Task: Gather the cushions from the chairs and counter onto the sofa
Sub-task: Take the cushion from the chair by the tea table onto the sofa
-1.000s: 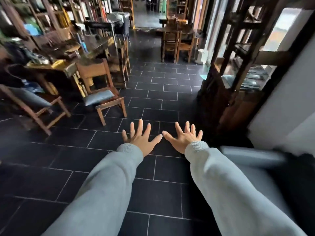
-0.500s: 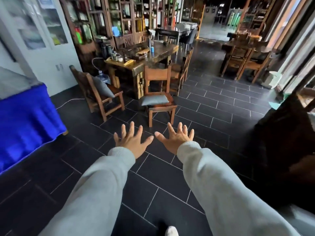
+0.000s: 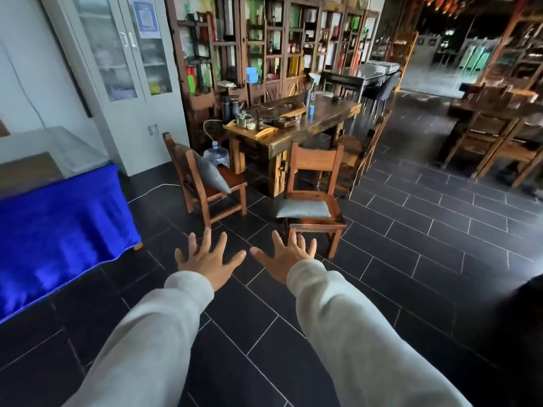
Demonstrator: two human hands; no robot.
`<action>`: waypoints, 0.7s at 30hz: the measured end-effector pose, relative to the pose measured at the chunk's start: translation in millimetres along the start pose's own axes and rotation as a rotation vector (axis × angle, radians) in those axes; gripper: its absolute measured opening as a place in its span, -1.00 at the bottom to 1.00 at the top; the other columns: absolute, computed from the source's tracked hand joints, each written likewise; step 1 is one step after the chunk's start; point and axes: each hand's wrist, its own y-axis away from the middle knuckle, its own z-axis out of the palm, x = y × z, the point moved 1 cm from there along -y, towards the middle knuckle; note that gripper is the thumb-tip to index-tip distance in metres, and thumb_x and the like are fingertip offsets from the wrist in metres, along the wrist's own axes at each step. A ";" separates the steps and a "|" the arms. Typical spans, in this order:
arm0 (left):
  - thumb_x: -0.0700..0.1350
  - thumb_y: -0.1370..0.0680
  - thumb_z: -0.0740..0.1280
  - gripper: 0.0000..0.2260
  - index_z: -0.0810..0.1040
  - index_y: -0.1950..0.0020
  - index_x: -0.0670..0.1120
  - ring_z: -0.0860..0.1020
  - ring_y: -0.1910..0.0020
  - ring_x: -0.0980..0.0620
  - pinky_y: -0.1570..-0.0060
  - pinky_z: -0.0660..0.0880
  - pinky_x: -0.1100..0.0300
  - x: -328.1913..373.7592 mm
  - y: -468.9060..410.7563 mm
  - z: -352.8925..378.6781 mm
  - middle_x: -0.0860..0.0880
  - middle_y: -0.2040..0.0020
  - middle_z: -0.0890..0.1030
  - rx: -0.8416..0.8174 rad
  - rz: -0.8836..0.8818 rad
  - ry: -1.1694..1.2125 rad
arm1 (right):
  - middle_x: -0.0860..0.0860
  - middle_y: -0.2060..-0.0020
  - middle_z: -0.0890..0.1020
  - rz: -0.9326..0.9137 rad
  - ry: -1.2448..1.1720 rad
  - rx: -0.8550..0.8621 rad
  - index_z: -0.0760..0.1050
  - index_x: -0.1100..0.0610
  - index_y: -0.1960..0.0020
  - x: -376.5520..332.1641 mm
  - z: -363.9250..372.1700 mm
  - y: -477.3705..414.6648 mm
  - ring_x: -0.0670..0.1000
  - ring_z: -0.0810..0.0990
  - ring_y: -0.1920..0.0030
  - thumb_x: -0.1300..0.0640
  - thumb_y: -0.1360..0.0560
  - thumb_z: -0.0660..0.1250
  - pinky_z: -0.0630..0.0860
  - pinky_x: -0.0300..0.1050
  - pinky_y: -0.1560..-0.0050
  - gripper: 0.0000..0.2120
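Chairs now closer across dark tiled floor. Two grey cushions: flat cushion on near chair, leaning cushion on side chair. Fingers splayed, empty: left hand, right hand.

Dark tiled floor, a long wooden table (cluttered), shelves behind, white cabinet left.

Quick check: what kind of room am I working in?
Likely a tea house or shop: long wooden table set with tea ware, wooden chairs carrying grey cushions, tall shelves of boxed goods.
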 end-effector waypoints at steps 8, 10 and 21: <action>0.57 -0.44 -0.23 -0.18 -0.06 -0.64 0.26 -0.23 -0.64 -0.18 -0.49 -0.12 -0.35 9.9 -114.1 -22.2 0.04 -0.68 -0.18 0.009 -0.057 -0.002 | 0.16 -0.62 0.02 -0.058 -0.005 -0.046 -0.08 -0.10 -0.64 -6.7 -34.9 -124.2 0.24 -0.06 -0.61 -0.59 -0.42 -0.22 -0.30 0.36 -0.48 -0.07; 0.57 -0.43 -0.24 -0.18 -0.07 -0.64 0.25 -0.23 -0.63 -0.19 -0.50 -0.11 -0.35 7.9 -142.6 -26.4 0.03 -0.68 -0.18 0.014 -0.068 -0.005 | 0.15 -0.62 0.05 -0.079 0.004 -0.032 -0.07 -0.09 -0.64 -12.6 -39.7 -152.7 0.24 -0.03 -0.61 -0.58 -0.43 -0.21 -0.29 0.35 -0.48 -0.08; 0.57 -0.45 -0.18 -0.18 -0.06 -0.65 0.24 -0.27 -0.63 -0.17 -0.50 -0.14 -0.35 -32.0 -317.0 -65.8 0.02 -0.68 -0.22 -0.025 -0.068 -0.006 | 0.16 -0.60 0.13 -0.089 0.010 0.024 -0.03 -0.06 -0.64 -82.1 -66.4 -322.5 0.23 0.06 -0.59 -0.57 -0.45 -0.19 -0.25 0.36 -0.48 -0.08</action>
